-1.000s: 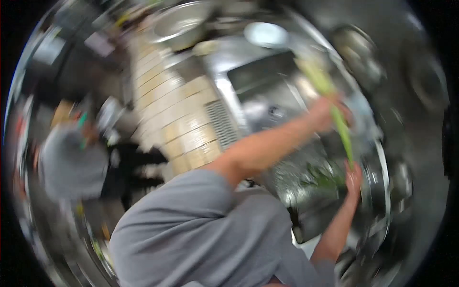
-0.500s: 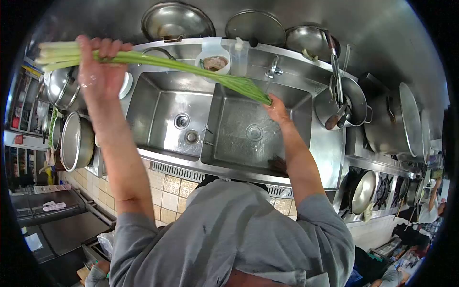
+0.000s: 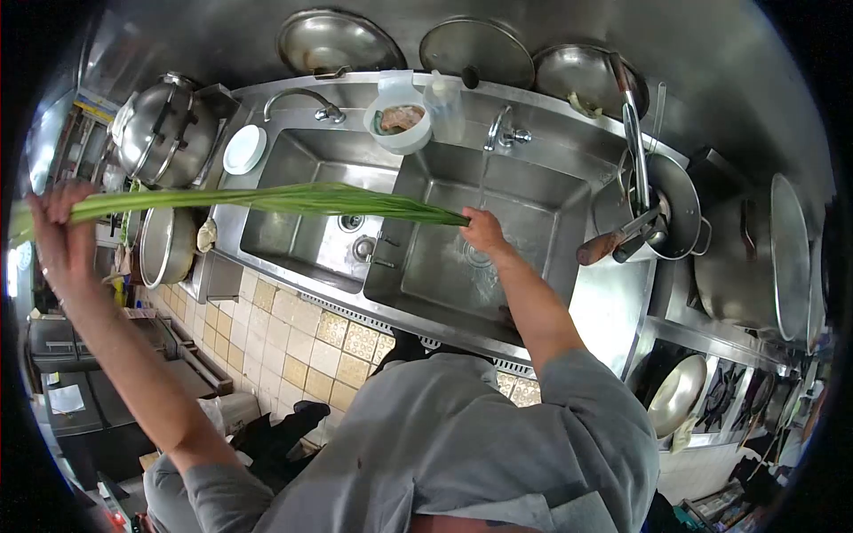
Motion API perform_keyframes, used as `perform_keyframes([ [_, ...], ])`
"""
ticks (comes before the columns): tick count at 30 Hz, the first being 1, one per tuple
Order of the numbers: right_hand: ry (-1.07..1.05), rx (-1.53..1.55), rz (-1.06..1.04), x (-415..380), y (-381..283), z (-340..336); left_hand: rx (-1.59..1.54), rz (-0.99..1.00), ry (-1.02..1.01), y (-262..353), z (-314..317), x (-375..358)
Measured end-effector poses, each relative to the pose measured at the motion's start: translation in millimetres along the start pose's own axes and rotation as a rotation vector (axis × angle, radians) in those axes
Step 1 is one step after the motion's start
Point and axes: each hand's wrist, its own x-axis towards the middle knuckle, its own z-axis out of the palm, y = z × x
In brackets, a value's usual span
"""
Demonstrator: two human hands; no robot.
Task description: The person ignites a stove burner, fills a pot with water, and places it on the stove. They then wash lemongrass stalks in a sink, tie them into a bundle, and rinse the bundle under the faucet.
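A long bunch of green onions (image 3: 302, 200) stretches almost level across the view, above the two-basin sink. At the far left, my left hand (image 3: 66, 235) is closed around its thicker, pale end, which partly leaves the picture. My right hand (image 3: 484, 233) grips the narrow green leaf tips over the right basin (image 3: 444, 275). Water runs from the right faucet (image 3: 505, 131) into that basin, behind my right hand.
The left basin (image 3: 302, 240) lies under the bunch. Behind the sink stand a white tub (image 3: 404, 140) and a clear bottle (image 3: 444, 111). A pot with utensils (image 3: 680, 200) is at the right, a white plate (image 3: 244, 149) at the left.
My left hand has swung left and down with the green onions, and the bunch is now nearly level. My right hand has shifted slightly left and down. The view has turned somewhat.
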Motion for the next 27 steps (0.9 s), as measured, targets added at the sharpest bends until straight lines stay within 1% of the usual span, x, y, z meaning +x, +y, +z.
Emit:
perform_keyframes([
  [1, 0.005, 0.002, 0.007, 7, -6, 0, 0.013, -0.005, 0.017, 20, -10, 0],
  [3, -0.079, -0.004, 0.036, 14, -9, -15, 0.094, 0.010, 0.029, 48, -4, -5],
  [4, -0.064, -0.008, 0.071, 13, 10, -19, 0.147, 0.028, 0.045, 61, 0, -10],
  [6, -0.271, -0.032, 0.172, 28, 49, -18, 0.260, 0.079, 0.083, 81, 17, -29],
  [7, -0.260, -0.029, 0.186, 31, 59, -28, 0.320, 0.109, 0.104, 87, 27, -40],
  [9, 0.155, 0.011, 0.239, 33, 75, -57, 0.438, 0.183, 0.158, 95, 46, -65],
  [11, 0.561, 0.251, 0.368, 50, 64, -107, 0.556, 0.236, 0.218, 95, 59, -83],
  [13, 0.832, 0.354, 0.097, 67, 50, -151, 0.673, 0.284, 0.280, 96, 66, -101],
  [14, 0.837, 0.353, 0.103, 83, 58, -163, 0.729, 0.297, 0.311, 96, 68, -109],
  [16, 0.243, 0.831, 0.371, 111, 71, -179, 0.819, 0.321, 0.360, 94, 70, -123],
  [17, 0.243, 0.834, 0.368, 119, 71, -182, 0.863, 0.323, 0.383, 94, 69, -129],
  [19, 0.144, 0.751, 0.432, 130, 71, -183, 0.943, 0.317, 0.420, 90, 66, -143],
  [20, 0.140, 0.756, 0.434, 132, 74, -180, 0.989, 0.309, 0.436, 85, 65, -149],
  [22, 0.100, 0.680, 0.673, 139, 76, -177, 1.073, 0.282, 0.481, 78, 58, -165],
  [23, 0.096, 0.682, 0.675, 135, 70, -172, 1.107, 0.262, 0.492, 72, 56, -172],
  [25, 0.342, 0.796, 0.751, 119, 45, -164, 1.179, 0.205, 0.505, 59, 46, -184],
  [27, 0.735, 0.680, 0.750, 109, 29, -125, 1.245, 0.123, 0.503, 36, 33, -196],
])
